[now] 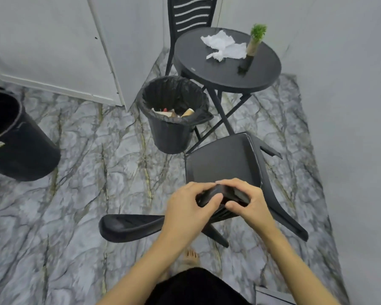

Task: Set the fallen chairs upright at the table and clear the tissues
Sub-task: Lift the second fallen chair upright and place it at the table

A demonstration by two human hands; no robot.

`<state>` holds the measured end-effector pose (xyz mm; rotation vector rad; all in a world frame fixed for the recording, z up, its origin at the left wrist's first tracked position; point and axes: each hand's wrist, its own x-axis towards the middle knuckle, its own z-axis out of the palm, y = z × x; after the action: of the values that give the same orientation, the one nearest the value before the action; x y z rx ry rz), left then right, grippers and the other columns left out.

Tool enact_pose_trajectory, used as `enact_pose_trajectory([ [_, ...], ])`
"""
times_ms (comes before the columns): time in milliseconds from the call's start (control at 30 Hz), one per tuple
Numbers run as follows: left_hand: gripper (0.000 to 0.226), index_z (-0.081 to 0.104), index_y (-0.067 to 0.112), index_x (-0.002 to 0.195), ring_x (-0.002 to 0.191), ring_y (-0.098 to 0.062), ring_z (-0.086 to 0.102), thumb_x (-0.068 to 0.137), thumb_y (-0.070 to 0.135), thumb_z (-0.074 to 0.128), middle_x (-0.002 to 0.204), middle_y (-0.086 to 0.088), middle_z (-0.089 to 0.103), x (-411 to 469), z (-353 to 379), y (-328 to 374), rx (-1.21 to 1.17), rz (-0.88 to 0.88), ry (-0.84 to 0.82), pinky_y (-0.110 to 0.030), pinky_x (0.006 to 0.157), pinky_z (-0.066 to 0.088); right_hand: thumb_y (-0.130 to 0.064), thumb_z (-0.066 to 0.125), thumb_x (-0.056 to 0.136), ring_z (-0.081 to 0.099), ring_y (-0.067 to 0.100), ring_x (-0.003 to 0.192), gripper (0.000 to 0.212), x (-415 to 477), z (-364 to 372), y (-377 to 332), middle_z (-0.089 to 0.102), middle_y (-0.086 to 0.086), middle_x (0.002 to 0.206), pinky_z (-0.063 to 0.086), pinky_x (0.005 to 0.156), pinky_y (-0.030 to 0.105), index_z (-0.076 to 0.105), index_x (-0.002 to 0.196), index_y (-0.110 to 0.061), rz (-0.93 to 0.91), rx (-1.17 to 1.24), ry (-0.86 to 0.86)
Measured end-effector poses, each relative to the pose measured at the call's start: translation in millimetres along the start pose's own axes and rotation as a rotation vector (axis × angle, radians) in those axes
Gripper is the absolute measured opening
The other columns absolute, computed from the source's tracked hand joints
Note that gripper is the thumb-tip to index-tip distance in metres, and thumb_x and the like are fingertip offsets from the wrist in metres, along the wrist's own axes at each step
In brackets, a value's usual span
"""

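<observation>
A black plastic chair (224, 160) stands in front of me, seat facing the round black table (260, 69). Both hands grip the top of its backrest: my left hand (189, 208) on the left, my right hand (246, 203) on the right. Crumpled white tissues (224, 46) lie on the tabletop beside a small green plant in a wrapped pot (254, 44). A second black chair (190, 14) with a slatted back stands upright behind the table.
A black bin with a liner (172, 133), holding some rubbish, stands left of the table against its legs. A larger black bucket (15, 139) sits at the far left. A black chair arm (130, 226) juts left near my knees. Walls close in behind and to the right.
</observation>
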<state>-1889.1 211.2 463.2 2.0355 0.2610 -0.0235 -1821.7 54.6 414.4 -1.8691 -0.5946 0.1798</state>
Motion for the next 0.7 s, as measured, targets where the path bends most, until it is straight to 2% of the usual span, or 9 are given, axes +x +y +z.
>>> enact_pose_trajectory([
  [67, 0.029, 0.065, 0.026, 0.112, 0.099, -0.005, 0.060, 0.084, 0.030, 0.061, 0.107, 0.010, 0.068, 6, 9, 13, -0.006, 0.028, -0.079, -0.020, 0.088, 0.046, -0.068, 0.061, 0.070, 0.063, 0.024, 0.100, 0.058, -6, -20, -1, 0.068, -0.004, 0.102, 0.049, 0.089, 0.041, 0.066, 0.107, -0.024, 0.008, 0.041, -0.003],
  [200, 0.030, 0.066, 0.023, 0.113, 0.100, -0.007, 0.065, 0.083, 0.024, 0.064, 0.110, 0.003, 0.072, 19, 28, 37, -0.036, 0.090, -0.209, -0.024, 0.094, 0.049, -0.069, 0.062, 0.069, 0.063, 0.012, 0.103, 0.051, -15, -59, -3, 0.067, -0.013, 0.104, 0.048, 0.090, 0.024, 0.065, 0.105, -0.033, 0.048, 0.045, 0.040],
  [300, 0.032, 0.064, 0.022, 0.115, 0.099, -0.007, 0.065, 0.083, 0.022, 0.065, 0.112, 0.002, 0.071, 28, 37, 48, -0.067, 0.133, -0.311, -0.021, 0.093, 0.050, -0.057, 0.069, 0.067, 0.064, 0.006, 0.099, 0.036, -18, -84, -1, 0.069, -0.017, 0.100, 0.047, 0.088, 0.019, 0.065, 0.098, -0.039, 0.117, 0.052, 0.042],
  [433, 0.035, 0.060, 0.023, 0.119, 0.103, -0.004, 0.062, 0.085, 0.020, 0.062, 0.113, 0.006, 0.068, 32, 47, 53, -0.064, 0.215, -0.412, -0.020, 0.094, 0.048, -0.072, 0.066, 0.061, 0.060, 0.002, 0.083, 0.045, -14, -105, 0, 0.067, -0.020, 0.088, 0.045, 0.076, 0.011, 0.064, 0.089, -0.036, 0.139, 0.055, 0.051],
  [500, 0.032, 0.061, 0.026, 0.117, 0.101, -0.003, 0.062, 0.085, 0.023, 0.062, 0.109, 0.010, 0.065, 30, 49, 49, -0.047, 0.236, -0.416, -0.019, 0.091, 0.048, -0.071, 0.067, 0.061, 0.059, -0.001, 0.076, 0.047, -13, -113, 2, 0.065, -0.020, 0.082, 0.045, 0.069, 0.008, 0.064, 0.085, -0.031, 0.138, 0.111, 0.080],
  [567, 0.029, 0.061, 0.028, 0.116, 0.101, -0.001, 0.060, 0.086, 0.027, 0.060, 0.109, 0.010, 0.065, 27, 45, 36, -0.041, 0.228, -0.438, -0.018, 0.088, 0.047, -0.069, 0.069, 0.059, 0.060, -0.005, 0.073, 0.043, -16, -122, 4, 0.065, -0.021, 0.079, 0.045, 0.066, 0.006, 0.065, 0.081, -0.032, 0.150, 0.169, 0.116],
  [700, 0.035, 0.055, 0.038, 0.120, 0.112, 0.002, 0.056, 0.085, 0.038, 0.056, 0.120, 0.012, 0.063, 13, 29, -1, -0.068, 0.241, -0.542, -0.015, 0.097, 0.045, -0.071, 0.067, 0.060, 0.059, -0.007, 0.073, 0.044, -20, -146, 12, 0.066, -0.022, 0.077, 0.045, 0.066, 0.005, 0.065, 0.082, -0.032, 0.185, 0.187, 0.151],
])
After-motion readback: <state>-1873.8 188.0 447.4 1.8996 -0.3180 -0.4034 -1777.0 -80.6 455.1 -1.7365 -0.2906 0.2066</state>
